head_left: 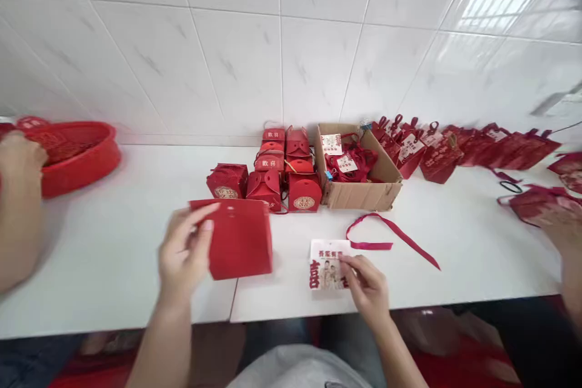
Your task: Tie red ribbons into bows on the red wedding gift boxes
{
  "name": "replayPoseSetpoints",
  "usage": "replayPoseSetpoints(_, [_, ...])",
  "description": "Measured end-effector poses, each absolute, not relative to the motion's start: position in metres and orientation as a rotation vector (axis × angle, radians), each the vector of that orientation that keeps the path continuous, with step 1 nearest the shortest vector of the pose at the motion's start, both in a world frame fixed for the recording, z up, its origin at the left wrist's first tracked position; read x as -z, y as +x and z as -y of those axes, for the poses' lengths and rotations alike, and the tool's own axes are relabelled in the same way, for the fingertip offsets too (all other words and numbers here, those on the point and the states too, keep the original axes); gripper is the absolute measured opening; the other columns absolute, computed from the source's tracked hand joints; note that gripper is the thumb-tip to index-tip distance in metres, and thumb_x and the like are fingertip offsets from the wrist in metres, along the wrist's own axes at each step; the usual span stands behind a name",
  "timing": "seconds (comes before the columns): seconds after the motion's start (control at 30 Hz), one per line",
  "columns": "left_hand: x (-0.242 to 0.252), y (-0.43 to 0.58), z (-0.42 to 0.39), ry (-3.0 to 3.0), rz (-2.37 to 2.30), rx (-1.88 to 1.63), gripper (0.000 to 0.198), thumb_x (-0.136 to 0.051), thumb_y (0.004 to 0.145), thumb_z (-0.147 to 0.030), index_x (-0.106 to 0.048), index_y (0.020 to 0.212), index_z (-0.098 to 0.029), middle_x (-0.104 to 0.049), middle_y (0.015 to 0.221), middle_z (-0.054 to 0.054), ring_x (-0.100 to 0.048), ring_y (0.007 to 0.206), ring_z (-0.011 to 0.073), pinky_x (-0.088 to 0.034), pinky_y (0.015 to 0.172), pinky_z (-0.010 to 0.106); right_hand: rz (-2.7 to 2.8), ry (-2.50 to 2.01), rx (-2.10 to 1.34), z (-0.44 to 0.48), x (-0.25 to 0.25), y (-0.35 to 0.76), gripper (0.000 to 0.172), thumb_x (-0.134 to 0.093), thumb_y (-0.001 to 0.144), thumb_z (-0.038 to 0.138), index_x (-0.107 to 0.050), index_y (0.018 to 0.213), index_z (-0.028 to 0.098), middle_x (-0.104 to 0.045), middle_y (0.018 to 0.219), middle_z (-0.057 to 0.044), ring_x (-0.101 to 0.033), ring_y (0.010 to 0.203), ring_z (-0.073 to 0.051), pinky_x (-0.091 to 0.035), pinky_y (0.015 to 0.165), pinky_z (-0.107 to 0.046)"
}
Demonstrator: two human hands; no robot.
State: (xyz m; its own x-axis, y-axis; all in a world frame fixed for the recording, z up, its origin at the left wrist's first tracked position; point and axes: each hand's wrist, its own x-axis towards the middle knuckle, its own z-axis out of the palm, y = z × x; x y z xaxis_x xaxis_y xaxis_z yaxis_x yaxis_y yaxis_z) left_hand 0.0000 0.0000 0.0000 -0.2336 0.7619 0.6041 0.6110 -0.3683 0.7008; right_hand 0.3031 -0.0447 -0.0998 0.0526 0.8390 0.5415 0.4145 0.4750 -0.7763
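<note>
A red bag [240,239] is held in the left grip [185,248]. A card [326,270] is pinched in the right grip [367,290].

The card [328,270] reads 吾家有 along its top, the next character partly covered, with a large red 喜 at its left edge. Two boxes [268,163] bear 歡喜. The tags [331,144] in the carton [361,197] carry print too small to read.

The packet [240,241] is red, the card [327,267] white with red characters, the ribbon [370,246] crimson.
</note>
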Motion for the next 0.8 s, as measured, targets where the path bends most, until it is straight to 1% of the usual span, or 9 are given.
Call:
replayPoseSetpoints(0.07, [0.011,0.030,-0.004,1.949,-1.550,-1.580,0.023,-0.050,0.092,-0.027,-0.064,0.111,-0.025,-0.050,0.095,0.002,-0.047,0.070,0.0097,-0.041,0.059,0.021,1.530,-1.147,-0.368,0.049,0.093,0.322,0.023,-0.057,0.086,0.009,-0.066,0.103,0.021,-0.060,0.074,-0.002,-0.056,0.060,-0.012,-0.046,0.048,-0.022])
replayPoseSetpoints(0.17, [0.028,0.064,-0.008,2.014,-1.367,-1.466,0.028,-0.043,0.095,-0.024,-0.058,0.119,-0.025,-0.052,0.101,0.005,-0.054,0.089,0.0156,-0.047,0.074,0.027,1.432,-1.164,-0.216,0.058,0.083,0.342,0.023,-0.061,0.083,0.009,-0.068,0.101,0.021,-0.064,0.080,-0.004,-0.059,0.068,-0.015,-0.048,0.053,-0.026])
replayPoseSetpoints(0.23, [0.039,0.076,-0.010,2.013,-1.256,-1.409,0.032,-0.041,0.096,-0.022,-0.051,0.126,-0.025,-0.053,0.108,0.007,-0.055,0.099,0.0179,-0.048,0.083,0.030,1.339,-1.170,-0.111,0.065,0.077,0.348,0.021,-0.064,0.081,0.010,-0.070,0.099,0.021,-0.065,0.084,-0.005,-0.061,0.071,-0.017,-0.049,0.055,-0.029])
replayPoseSetpoints(0.33, [0.049,0.083,-0.012,2.059,-1.100,-1.392,0.039,-0.039,0.096,-0.017,-0.046,0.132,-0.026,-0.056,0.118,0.009,-0.054,0.109,0.0193,-0.046,0.093,0.035,1.229,-1.147,-0.007,0.074,0.069,0.350,0.017,-0.067,0.079,0.014,-0.071,0.094,0.019,-0.066,0.081,-0.006,-0.061,0.067,-0.019,-0.047,0.052,-0.031])
replayPoseSetpoints(0.43, [0.052,0.086,-0.013,2.083,-0.997,-1.382,0.038,-0.041,0.094,-0.015,-0.052,0.128,-0.027,-0.063,0.114,0.007,-0.058,0.104,0.0187,-0.046,0.092,0.035,1.208,-1.040,0.019,0.074,0.059,0.347,0.016,-0.067,0.079,0.013,-0.071,0.094,0.019,-0.064,0.075,-0.005,-0.060,0.062,-0.018,-0.045,0.049,-0.031])
replayPoseSetpoints(0.5, [0.052,0.088,-0.014,2.050,-1.013,-1.399,0.033,-0.048,0.091,-0.016,-0.057,0.121,-0.026,-0.067,0.109,0.005,-0.062,0.097,0.0181,-0.044,0.096,0.037,1.238,-0.948,0.035,0.070,0.052,0.343,0.019,-0.066,0.079,0.010,-0.071,0.095,0.019,-0.063,0.071,-0.004,-0.059,0.060,-0.017,-0.044,0.047,-0.030])
replayPoseSetpoints(0.57, [0.051,0.090,-0.015,1.997,-1.073,-1.434,0.028,-0.057,0.087,-0.019,-0.061,0.114,-0.024,-0.069,0.105,0.004,-0.063,0.094,0.0184,-0.044,0.098,0.038,1.297,-0.861,0.070,0.064,0.044,0.337,0.023,-0.063,0.079,0.007,-0.071,0.096,0.020,-0.061,0.069,-0.003,-0.058,0.058,-0.016,-0.044,0.046,-0.030])
replayPoseSetpoints(0.7, [0.047,0.091,-0.015,1.935,-1.118,-1.394,0.020,-0.062,0.085,-0.023,-0.064,0.105,-0.024,-0.067,0.098,0.004,-0.062,0.093,0.0181,-0.052,0.083,0.031,1.427,-0.685,0.159,0.050,0.028,0.319,0.036,-0.058,0.077,-0.001,-0.070,0.105,0.019,-0.060,0.069,-0.003,-0.056,0.055,-0.015,-0.044,0.044,-0.030])
replayPoseSetpoints(0.8, [0.042,0.090,-0.016,1.976,-1.162,-1.409,0.015,-0.065,0.082,-0.024,-0.067,0.097,-0.024,-0.060,0.100,0.006,-0.060,0.097,0.0188,-0.051,0.087,0.033,1.492,-0.548,0.196,0.040,0.020,0.306,0.045,-0.055,0.073,-0.008,-0.068,0.110,0.013,-0.060,0.072,-0.005,-0.057,0.060,-0.016,-0.043,0.044,-0.030])
